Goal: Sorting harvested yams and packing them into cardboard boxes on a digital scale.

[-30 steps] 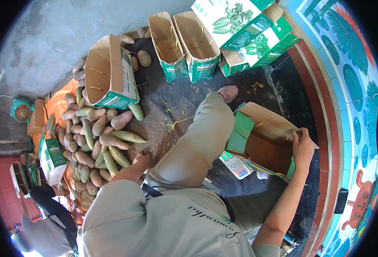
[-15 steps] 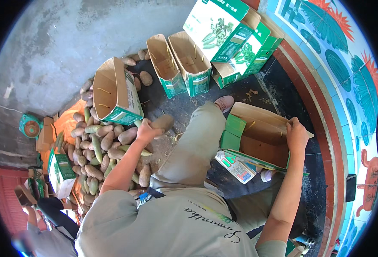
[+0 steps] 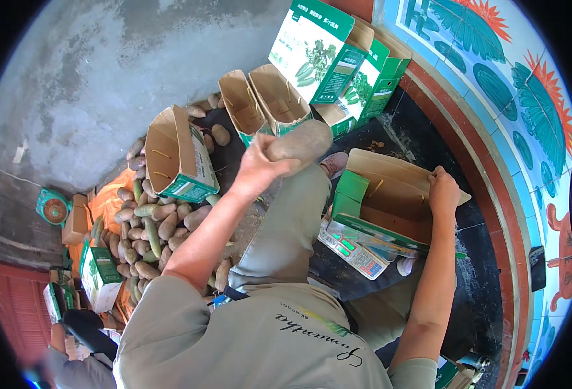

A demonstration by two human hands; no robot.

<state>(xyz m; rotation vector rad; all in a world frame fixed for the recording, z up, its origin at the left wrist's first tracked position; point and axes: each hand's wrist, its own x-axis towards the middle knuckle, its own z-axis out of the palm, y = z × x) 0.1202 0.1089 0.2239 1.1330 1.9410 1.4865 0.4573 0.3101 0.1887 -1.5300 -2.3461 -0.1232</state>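
In my left hand I hold an oblong brownish-green gourd, raised over my knee with its far end pointing right. My right hand grips the right-hand upper edge of an open green cardboard box, whose brown inside faces up. Its green end flap is folded into the left end. Beneath the box is a weighing scale with lit green displays and a keypad. Left of my leg lies a heap of similar gourds, some longer and greener.
An open box stands at the heap's far edge. Two narrow open boxes stand farther back, beside stacked printed cartons. A tiled wall curves along the right. A co-worker is at lower left, near another carton.
My left hand has lifted the gourd up and to the right, away from the heap. My right hand stays on the box edge. The co-worker has shifted slightly.
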